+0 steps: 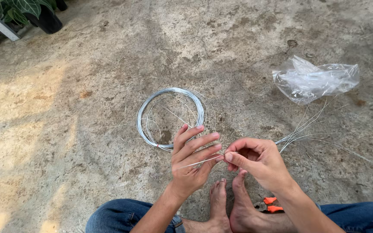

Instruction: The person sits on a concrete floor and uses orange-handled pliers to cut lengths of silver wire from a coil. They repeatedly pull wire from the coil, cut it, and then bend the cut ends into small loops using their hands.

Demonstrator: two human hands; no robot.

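Thin wire strand (203, 161) is running between both hands, just above the bare feet (229, 203). Right hand (255, 160) is pinching one end in a fingertip grip; left hand (194, 159) is pressing against the strand with fingers extended, not clenched. Strand is sitting at the fingertips, not deep in either palm. Risk: springy wire is likely slipping out of that light pinch, or the free end is poking skin. Wire coil (170, 117) is lying on the concrete floor (65, 108) just beyond the left hand. Cut strands (307, 133) are fanning out right, toward a clear plastic bag (314, 80). Orange-handled pliers (269, 205) are resting by the right foot.
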